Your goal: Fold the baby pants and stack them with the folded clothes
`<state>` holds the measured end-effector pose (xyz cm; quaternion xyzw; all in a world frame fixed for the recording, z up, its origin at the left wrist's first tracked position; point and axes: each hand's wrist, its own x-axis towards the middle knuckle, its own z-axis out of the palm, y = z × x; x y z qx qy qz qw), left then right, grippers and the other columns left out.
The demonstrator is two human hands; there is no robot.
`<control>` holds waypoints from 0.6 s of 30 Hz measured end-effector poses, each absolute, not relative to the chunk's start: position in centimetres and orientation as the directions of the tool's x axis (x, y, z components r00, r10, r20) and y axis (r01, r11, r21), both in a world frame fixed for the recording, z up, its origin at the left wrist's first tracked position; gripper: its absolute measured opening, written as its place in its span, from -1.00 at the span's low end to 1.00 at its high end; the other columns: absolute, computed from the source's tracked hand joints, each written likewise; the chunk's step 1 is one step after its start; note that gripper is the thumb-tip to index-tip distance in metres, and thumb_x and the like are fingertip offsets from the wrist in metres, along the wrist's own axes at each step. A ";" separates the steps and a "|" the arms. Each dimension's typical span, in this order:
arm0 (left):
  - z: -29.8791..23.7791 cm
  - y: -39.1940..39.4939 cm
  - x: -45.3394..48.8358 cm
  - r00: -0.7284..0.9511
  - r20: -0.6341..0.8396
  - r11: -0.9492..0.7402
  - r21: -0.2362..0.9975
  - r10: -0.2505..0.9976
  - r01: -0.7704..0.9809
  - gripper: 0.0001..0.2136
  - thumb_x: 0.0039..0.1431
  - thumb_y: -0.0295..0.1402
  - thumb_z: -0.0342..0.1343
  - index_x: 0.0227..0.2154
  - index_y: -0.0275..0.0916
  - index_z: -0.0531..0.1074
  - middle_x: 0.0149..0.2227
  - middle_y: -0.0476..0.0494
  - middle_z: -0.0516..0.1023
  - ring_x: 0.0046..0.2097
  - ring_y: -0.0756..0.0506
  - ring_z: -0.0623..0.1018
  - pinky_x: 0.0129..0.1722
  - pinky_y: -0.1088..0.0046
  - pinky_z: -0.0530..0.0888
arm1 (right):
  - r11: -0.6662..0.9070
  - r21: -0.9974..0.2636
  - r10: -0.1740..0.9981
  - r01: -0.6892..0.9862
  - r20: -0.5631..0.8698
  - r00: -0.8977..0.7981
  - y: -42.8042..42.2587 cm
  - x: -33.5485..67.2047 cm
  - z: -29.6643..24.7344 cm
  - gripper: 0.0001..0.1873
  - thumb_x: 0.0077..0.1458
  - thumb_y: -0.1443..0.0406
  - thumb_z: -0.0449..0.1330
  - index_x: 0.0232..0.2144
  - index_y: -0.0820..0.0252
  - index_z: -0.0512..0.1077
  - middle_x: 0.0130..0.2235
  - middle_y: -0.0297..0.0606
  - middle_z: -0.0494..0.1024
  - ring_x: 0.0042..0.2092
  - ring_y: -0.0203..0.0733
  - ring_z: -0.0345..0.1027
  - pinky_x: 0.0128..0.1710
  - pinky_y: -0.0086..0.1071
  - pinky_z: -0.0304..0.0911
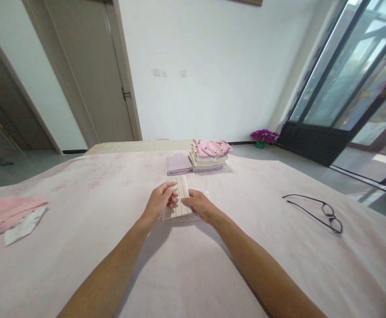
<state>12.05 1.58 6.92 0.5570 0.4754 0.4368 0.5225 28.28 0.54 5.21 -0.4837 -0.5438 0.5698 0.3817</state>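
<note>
A narrow folded striped cloth (181, 191), cream with brown lines, is in front of me, slightly tilted above another folded piece of fabric (193, 217). My right hand (200, 204) grips its right edge, thumb on top and fingers underneath. My left hand (162, 198) is at its left side, fingers loosely bent and apart over the striped face. Just beyond lie a folded lilac cloth (178, 164) and a stack of folded clothes (209, 162) topped by a pink printed garment (212, 148).
Black-framed glasses (328, 214) lie unfolded on the right of the pale pink bedspread (246, 221). At the left edge are a pink garment (10, 214) and a white printed cloth (26, 226). Purple flowers (264, 136) stand on the floor by the glass door.
</note>
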 end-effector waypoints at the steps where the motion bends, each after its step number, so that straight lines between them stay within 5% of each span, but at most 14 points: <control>1: 6.7 1.8 11.8 0.109 0.058 -0.072 0.988 0.992 0.135 -0.63 0.23 -0.33 -0.04 0.06 -0.33 0.38 -0.27 -0.16 0.55 -0.35 -0.04 0.56 -0.33 0.42 0.53 | -0.127 -0.989 0.956 0.078 -0.143 -0.255 0.7 28.6 5.3 -0.68 -0.13 0.28 0.19 -0.24 0.23 0.39 -0.43 -0.38 0.46 -0.44 -0.32 0.29 -0.48 -0.51 0.13; 4: 5.6 2.2 11.5 0.050 0.279 -0.278 0.890 0.959 0.360 -0.64 0.25 -0.32 -0.07 0.03 -0.29 0.45 -0.07 -0.24 0.58 -0.02 -0.14 0.56 0.06 0.28 0.45 | -0.139 -0.987 0.951 0.078 -0.155 -0.268 1.0 29.8 6.0 -0.73 -0.22 0.33 0.15 -0.33 0.22 0.37 -0.49 -0.43 0.40 -0.48 -0.34 0.24 -0.53 -0.52 0.06; 7: 4.0 2.2 11.8 0.147 0.395 -0.412 0.759 0.907 0.503 -0.60 0.28 -0.33 -0.09 0.12 -0.30 0.39 0.21 -0.29 0.40 0.27 -0.19 0.33 0.31 0.20 0.18 | -0.127 -0.978 0.953 0.168 -0.168 -0.253 0.9 30.9 7.0 -0.80 -0.27 0.36 0.14 -0.43 0.20 0.31 -0.58 -0.50 0.28 -0.56 -0.40 0.09 -0.59 -0.52 -0.05; 11: 2.0 2.0 13.1 0.313 0.419 -0.523 0.669 0.852 0.528 -0.53 0.35 -0.24 -0.14 0.26 -0.29 0.21 0.36 -0.31 0.16 0.39 -0.19 0.09 0.38 0.13 0.01 | -0.134 -0.956 0.944 0.261 -0.203 -0.259 0.9 32.4 8.0 -0.79 -0.28 0.38 0.15 -0.44 0.19 0.30 -0.60 -0.54 0.23 -0.58 -0.44 0.05 -0.60 -0.55 -0.01; 18: 0.4 1.2 14.7 0.462 0.406 -0.615 0.505 0.788 0.606 -0.49 0.38 -0.16 -0.20 0.31 -0.23 0.12 0.39 -0.34 0.05 0.42 -0.26 -0.01 0.34 -0.05 0.01 | -0.140 -0.912 0.936 0.384 -0.249 -0.249 1.2 34.9 8.8 -0.60 -0.20 0.38 0.24 -0.20 0.23 0.38 -0.47 -0.44 0.43 -0.48 -0.35 0.34 -0.51 -0.53 0.26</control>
